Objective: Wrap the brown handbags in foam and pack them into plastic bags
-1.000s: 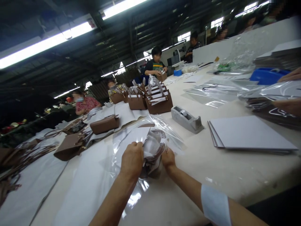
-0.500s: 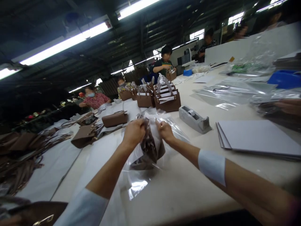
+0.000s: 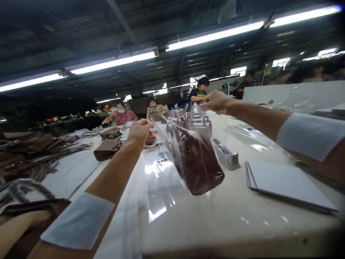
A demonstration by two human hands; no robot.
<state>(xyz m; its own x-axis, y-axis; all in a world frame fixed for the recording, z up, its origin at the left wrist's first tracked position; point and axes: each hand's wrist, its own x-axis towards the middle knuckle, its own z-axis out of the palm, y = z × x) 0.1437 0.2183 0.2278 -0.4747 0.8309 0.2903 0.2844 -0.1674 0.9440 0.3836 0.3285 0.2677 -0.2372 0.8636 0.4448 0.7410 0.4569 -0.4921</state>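
A dark brown handbag (image 3: 198, 163) hangs tilted inside a large clear plastic bag (image 3: 161, 176) in front of me. My left hand (image 3: 140, 132) is closed on the plastic bag's upper left edge. My right hand (image 3: 215, 100), raised higher, pinches the bag's upper right edge. Wrapped handles of the handbag show between my hands, blurred by the plastic. The bag's lower left part spreads shiny over the table.
A grey tape dispenser (image 3: 226, 154) and white boards (image 3: 291, 183) are on the right. Wrapped brown bags (image 3: 201, 124) stand behind. More brown bags (image 3: 35, 147) lie at left. Another person's arm (image 3: 24, 225) reaches into the lower left. People (image 3: 124, 116) work farther back.
Both hands have risen and moved apart, the right one most. The handbag, upright low between them before, now hangs tilted in the plastic. The camera view has tipped upward.
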